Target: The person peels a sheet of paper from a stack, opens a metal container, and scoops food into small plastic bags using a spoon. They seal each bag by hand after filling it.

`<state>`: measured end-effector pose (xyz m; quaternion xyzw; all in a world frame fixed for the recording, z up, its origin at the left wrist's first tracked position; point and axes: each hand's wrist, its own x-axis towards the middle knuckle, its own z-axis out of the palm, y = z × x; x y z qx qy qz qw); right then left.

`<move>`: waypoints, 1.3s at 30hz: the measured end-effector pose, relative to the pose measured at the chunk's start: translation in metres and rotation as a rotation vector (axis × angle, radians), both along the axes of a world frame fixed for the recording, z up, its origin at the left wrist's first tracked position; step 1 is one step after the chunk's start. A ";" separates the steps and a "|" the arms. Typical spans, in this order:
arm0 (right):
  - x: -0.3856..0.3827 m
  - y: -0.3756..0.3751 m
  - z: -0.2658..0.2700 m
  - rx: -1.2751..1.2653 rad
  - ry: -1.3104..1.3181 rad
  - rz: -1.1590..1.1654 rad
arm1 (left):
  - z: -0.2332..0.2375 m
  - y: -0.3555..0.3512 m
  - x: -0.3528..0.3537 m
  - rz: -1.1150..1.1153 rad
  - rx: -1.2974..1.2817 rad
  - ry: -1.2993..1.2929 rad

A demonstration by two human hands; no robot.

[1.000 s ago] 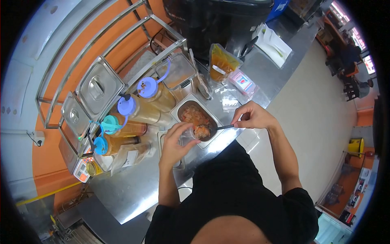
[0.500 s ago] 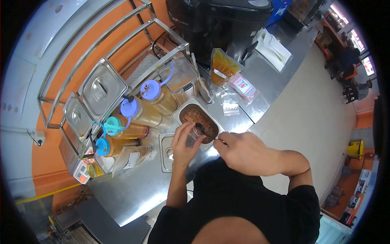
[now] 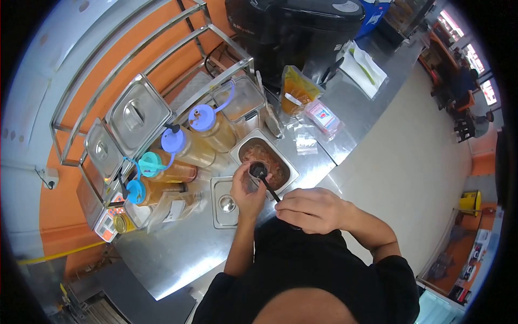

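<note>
The left hand (image 3: 245, 194) is curled around a small clear cup (image 3: 252, 181), thumb on one side and fingers on the other, so most of its thin see-through wall is hidden. The right hand (image 3: 310, 209), just beside it and nearer the body, is closed in a fist on the slim black handle of a spoon (image 3: 267, 186), whose round dark bowl sits at the cup's mouth. Just beyond the left hand's fingertips lies a rectangular steel pan (image 3: 288, 164) of lumpy reddish-brown food. Beside the left hand's thumb is a flat steel lid (image 3: 218, 186) with a round knob, on the brushed-metal counter (image 3: 178, 248). Further past the thumb stand amber-filled squeeze bottles (image 3: 186, 148) with blue and teal caps. Beyond the pan sit a soft bag (image 3: 295, 93) of orange liquid and a pink packet (image 3: 322, 116), its label too small to read. The black machine (image 3: 297, 32) behind is cut off at the top, its white lettering illegible.
</note>
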<state>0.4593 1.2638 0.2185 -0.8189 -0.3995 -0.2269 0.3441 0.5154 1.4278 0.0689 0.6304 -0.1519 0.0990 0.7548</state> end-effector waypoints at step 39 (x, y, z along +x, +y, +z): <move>-0.002 -0.005 -0.145 0.950 0.691 -0.641 | 0.002 0.044 0.004 0.203 -0.194 0.194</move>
